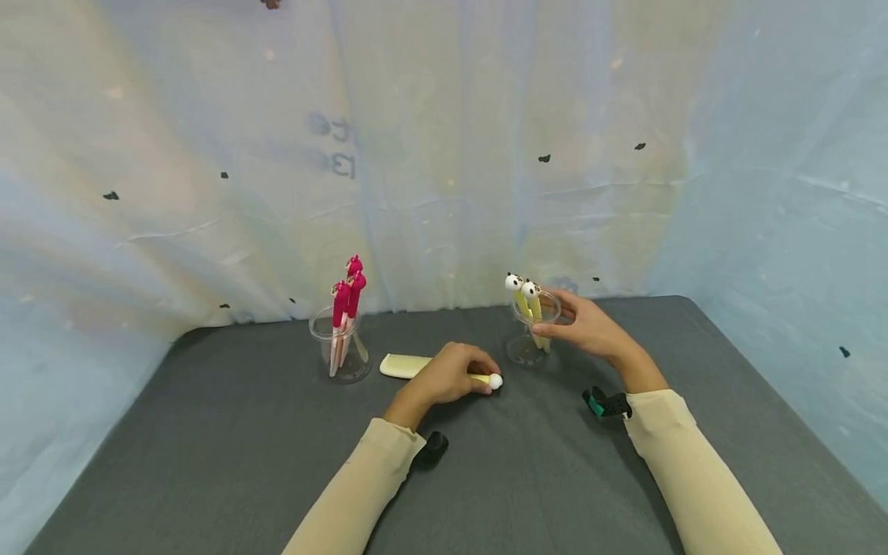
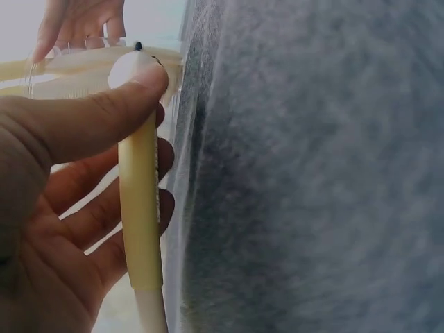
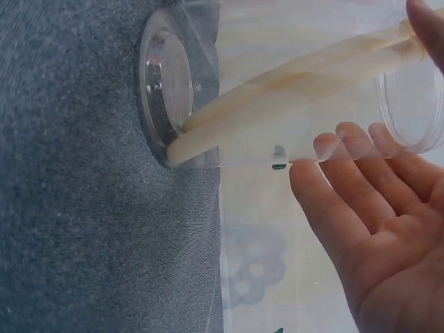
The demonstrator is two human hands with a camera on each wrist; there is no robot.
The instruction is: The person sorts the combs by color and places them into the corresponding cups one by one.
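Left hand point(image 1: 447, 378) grips a yellow pen point(image 2: 141, 208) — right hand point(image 1: 586, 327) steadies the clear cup point(image 1: 534, 327).

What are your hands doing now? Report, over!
Left hand grips yellow pen lying on table. Right hand holds clear cup, two yellow pens inside. Pink pens in other cup, clear of both hands.
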